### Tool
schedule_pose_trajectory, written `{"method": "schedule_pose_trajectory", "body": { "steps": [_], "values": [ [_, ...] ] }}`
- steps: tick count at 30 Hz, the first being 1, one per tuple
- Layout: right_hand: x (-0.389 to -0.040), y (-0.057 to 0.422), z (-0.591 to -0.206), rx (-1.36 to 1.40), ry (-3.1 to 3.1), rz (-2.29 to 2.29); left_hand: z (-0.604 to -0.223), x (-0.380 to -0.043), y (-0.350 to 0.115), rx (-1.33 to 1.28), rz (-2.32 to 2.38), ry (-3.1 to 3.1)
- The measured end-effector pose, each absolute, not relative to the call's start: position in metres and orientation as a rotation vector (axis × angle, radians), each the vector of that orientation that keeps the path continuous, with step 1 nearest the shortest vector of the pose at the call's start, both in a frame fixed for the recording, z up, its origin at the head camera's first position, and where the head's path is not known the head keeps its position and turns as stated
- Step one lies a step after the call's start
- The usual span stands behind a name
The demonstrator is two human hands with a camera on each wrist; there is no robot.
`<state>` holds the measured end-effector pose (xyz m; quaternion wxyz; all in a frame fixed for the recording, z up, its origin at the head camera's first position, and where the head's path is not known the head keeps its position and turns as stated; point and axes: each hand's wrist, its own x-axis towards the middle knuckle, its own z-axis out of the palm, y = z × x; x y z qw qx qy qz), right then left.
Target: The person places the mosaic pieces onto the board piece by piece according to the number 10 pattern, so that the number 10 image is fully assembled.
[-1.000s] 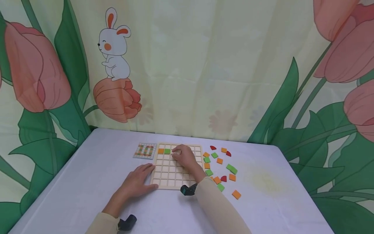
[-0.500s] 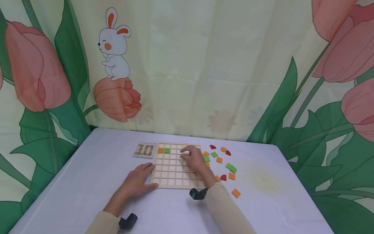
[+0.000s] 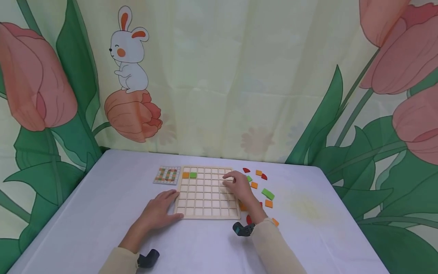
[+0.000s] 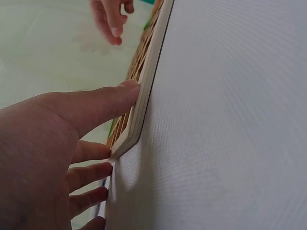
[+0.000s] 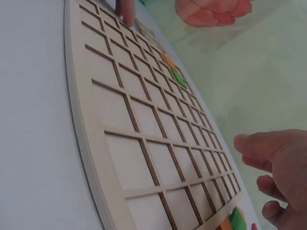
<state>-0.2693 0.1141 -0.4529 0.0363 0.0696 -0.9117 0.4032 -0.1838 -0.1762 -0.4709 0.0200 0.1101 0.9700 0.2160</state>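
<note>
A wooden grid board (image 3: pixel 204 200) lies on the white table. One orange square tile (image 3: pixel 186 175) and one green square tile (image 3: pixel 193 175) sit side by side in its second row from the back, at the left. My left hand (image 3: pixel 159 210) rests against the board's left side; in the left wrist view its thumb (image 4: pixel 110 101) touches the front edge near the corner. Over the board's right part hovers my right hand (image 3: pixel 241 185), thumb and forefinger apart. Nothing shows between its fingers in the right wrist view, where the hand (image 5: pixel 288 167) is loosely curled.
A printed pattern card (image 3: pixel 166 175) lies left of the board. Loose pieces are scattered to the right: a green rectangle (image 3: pixel 268 194), orange squares such as this tile (image 3: pixel 268 203), and red quarter-round pieces like this wedge (image 3: pixel 246 170). My right forearm hides some. A printed curtain (image 3: pixel 212 83) hangs behind the table.
My right hand has moved rightward across the board, from beside the green tile to the right-hand columns. My left hand stays at the board's edge. The head view has shifted slightly.
</note>
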Motion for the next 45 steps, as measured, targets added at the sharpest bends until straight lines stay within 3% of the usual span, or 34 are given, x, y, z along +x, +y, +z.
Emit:
{"method": "schedule_pose_trajectory", "body": {
  "steps": [22, 45],
  "values": [
    [-0.260, 0.157, -0.474, -0.058, -2.878, 1.210, -0.468, -0.184, -0.184, 0.355, 0.660, 3.000],
    [-0.255, 0.167, -0.468, -0.029, -2.966, 0.954, -0.471, -0.186, -0.178, 0.388, 0.681, 3.005]
  ]
}}
